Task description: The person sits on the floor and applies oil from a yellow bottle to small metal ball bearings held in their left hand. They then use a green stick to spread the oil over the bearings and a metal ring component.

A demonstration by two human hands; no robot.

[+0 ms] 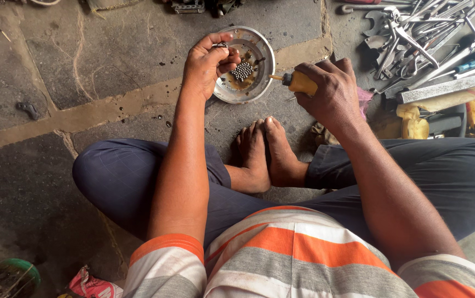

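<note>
Steel dish [264,51] between both hands

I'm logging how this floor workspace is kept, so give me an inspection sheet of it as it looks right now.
Surface: stone slab floor, dusty, with dark spots near the dish.
Job's things: round metal dish on the floor, holding a cluster of small steel balls in brownish liquid; yellow-handled screwdriver pointing into the dish.
Clutter: heap of spanners and other hand tools at upper right; yellow blocks beside them; small dark part on the left.
Hands: left hand pinches a small part over the dish; right hand grips the screwdriver.
Cables: nothing seen.
Surroundings: person sits cross-legged, barefoot; green bowl at lower left.
</note>
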